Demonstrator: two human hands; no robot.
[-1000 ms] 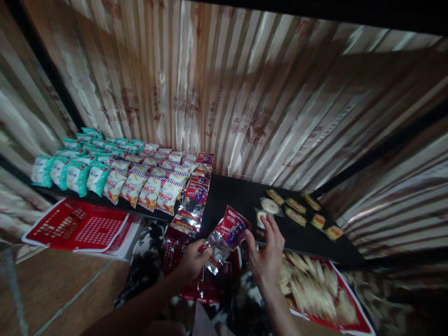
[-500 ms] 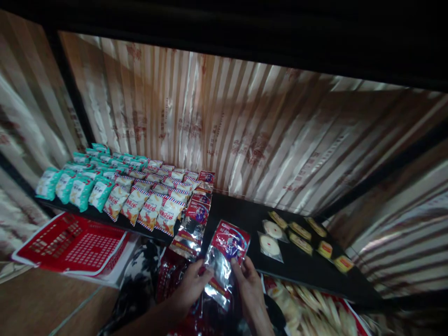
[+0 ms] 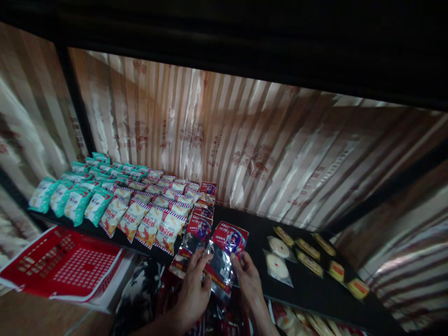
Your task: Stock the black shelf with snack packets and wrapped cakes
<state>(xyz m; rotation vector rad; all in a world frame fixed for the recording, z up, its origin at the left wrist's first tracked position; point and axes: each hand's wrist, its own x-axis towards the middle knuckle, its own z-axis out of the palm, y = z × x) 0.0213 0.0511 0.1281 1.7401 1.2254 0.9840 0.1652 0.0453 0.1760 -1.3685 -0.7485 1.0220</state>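
Both my hands grip one red-topped, clear-bottomed snack packet (image 3: 226, 252) just above the front edge of a black shelf (image 3: 252, 224). My left hand (image 3: 194, 289) pinches its lower left side, my right hand (image 3: 247, 280) its lower right. Directly left of it a row of the same red packets (image 3: 196, 228) runs back toward the wall. Further left lie rows of orange-and-white packets (image 3: 150, 219) and teal packets (image 3: 77, 191).
Round white cakes in clear wrappers (image 3: 278, 256) and small yellow wrapped snacks (image 3: 315, 252) lie on the shelf's right part. A red plastic basket (image 3: 59, 266) sits at lower left. More red packets (image 3: 210, 322) and pale snacks (image 3: 301, 324) lie below the shelf. A striped wall backs the shelf.
My right hand came off the shelf's cakes and joined the left on the red packet. The packet has moved up and forward over the shelf edge, beside the red row.
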